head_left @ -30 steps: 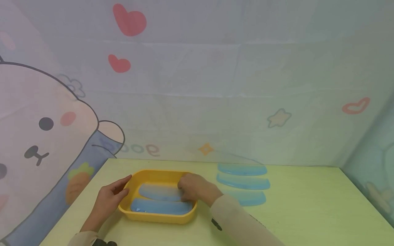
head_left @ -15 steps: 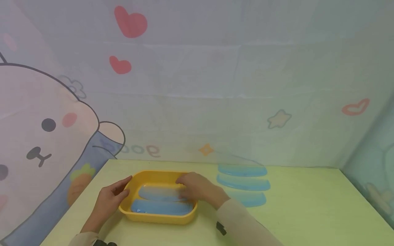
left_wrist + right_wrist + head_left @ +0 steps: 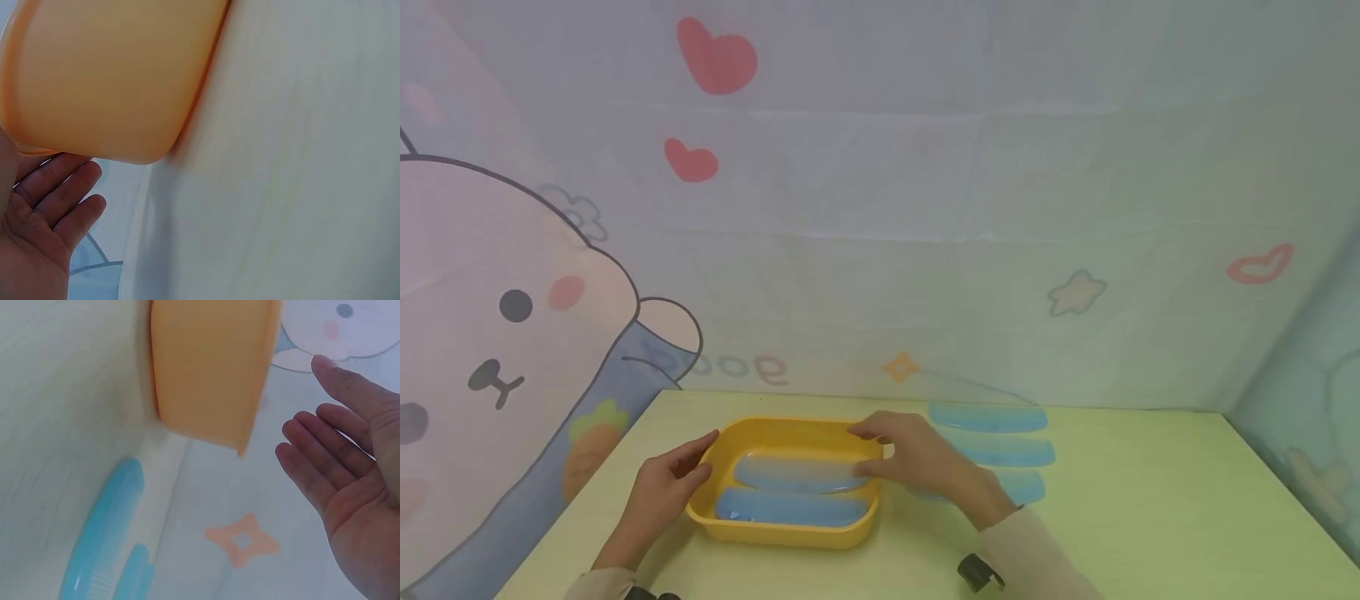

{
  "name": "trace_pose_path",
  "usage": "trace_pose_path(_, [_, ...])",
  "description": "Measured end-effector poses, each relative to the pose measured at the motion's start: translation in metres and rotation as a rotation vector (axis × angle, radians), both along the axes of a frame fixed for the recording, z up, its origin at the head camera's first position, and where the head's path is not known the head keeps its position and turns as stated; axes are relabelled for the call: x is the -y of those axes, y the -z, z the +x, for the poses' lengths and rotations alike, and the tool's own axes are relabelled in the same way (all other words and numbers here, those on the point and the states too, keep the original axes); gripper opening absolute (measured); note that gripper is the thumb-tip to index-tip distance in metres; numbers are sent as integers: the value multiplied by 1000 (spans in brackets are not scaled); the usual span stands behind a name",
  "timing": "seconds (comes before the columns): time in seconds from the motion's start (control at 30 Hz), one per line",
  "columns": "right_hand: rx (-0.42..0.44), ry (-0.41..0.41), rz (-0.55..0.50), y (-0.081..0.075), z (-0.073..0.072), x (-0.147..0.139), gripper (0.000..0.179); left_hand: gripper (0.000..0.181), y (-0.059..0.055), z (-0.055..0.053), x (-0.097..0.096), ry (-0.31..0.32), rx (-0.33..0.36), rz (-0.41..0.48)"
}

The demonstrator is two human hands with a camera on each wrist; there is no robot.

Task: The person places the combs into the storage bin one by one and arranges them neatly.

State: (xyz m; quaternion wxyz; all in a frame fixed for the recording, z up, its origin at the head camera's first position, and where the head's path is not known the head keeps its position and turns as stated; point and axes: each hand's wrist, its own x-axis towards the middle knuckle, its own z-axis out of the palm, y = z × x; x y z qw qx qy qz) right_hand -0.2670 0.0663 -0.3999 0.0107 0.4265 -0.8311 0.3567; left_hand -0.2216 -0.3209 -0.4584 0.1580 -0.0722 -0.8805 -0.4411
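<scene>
A yellow plastic tray (image 3: 790, 535) stands on the table with two translucent blue combs inside. One comb (image 3: 797, 475) lies behind the other comb (image 3: 790, 507). My left hand (image 3: 658, 492) touches the tray's left end at the rim; in the left wrist view its fingers (image 3: 78, 212) are fairly straight beside the tray wall. My right hand (image 3: 917, 454) is above the tray's right end, thumb and fingers spread apart, holding nothing. The right wrist view shows its palm and loosely extended fingers (image 3: 312, 456) apart from the tray.
Three more blue combs lie on the table right of the tray: a back comb (image 3: 988, 417), a middle comb (image 3: 1015, 452) and a front comb (image 3: 1022, 486), partly hidden by my right hand and arm. A printed cloth (image 3: 880, 283) hangs behind the table (image 3: 1150, 500).
My right hand has let go in the tray, opened its fingers and moved right, toward the tray's right rim. The back comb in the tray now shows more fully. My left hand stays put.
</scene>
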Motion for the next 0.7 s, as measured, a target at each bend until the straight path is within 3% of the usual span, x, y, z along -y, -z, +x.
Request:
trace_pose_path(0.23, [9, 52, -54, -5, 8, -32, 51, 43, 1, -1, 0, 10, -9, 14])
trace_pose_path(0.7, [72, 157, -76, 5, 16, -94, 48, 42, 1, 1, -2, 1, -26, 5])
